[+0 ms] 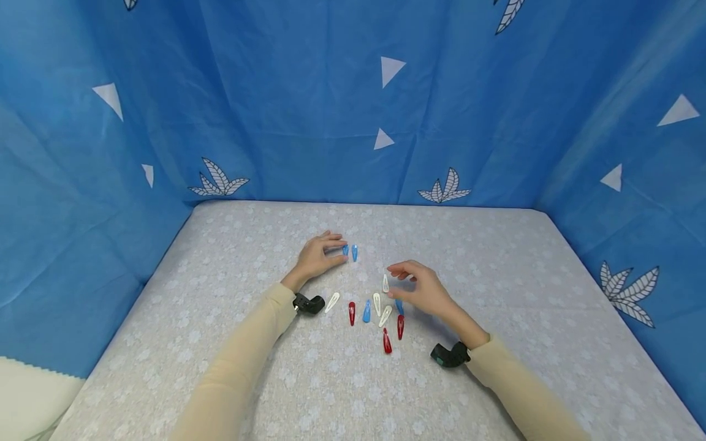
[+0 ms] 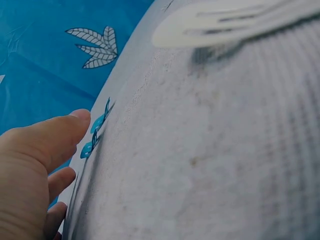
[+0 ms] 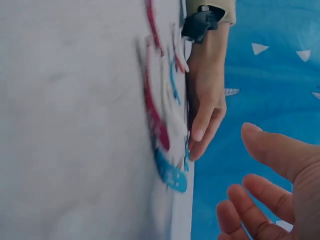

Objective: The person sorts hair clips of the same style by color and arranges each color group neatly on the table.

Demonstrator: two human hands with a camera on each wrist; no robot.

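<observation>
The left hand (image 1: pixel 318 256) has its thumb and fingers wide apart beside two small, shiny blue teardrop hair clips (image 1: pixel 355 253), lying side by side, long ways pointing away from the person — I can't tell if it touches one. The right hand (image 1: pixel 423 289), also wide, is near a small white teardrop hair clip (image 1: pixel 385 283) pointing the same way — all on a pale flowery cloth (image 1: pixel 309 392), with a blue leafy curtain (image 1: pixel 298 110) behind.

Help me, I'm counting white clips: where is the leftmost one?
In the head view, the leftmost white clip lies on the table just left of centre, between the left wrist's black camera and a red clip.
</observation>
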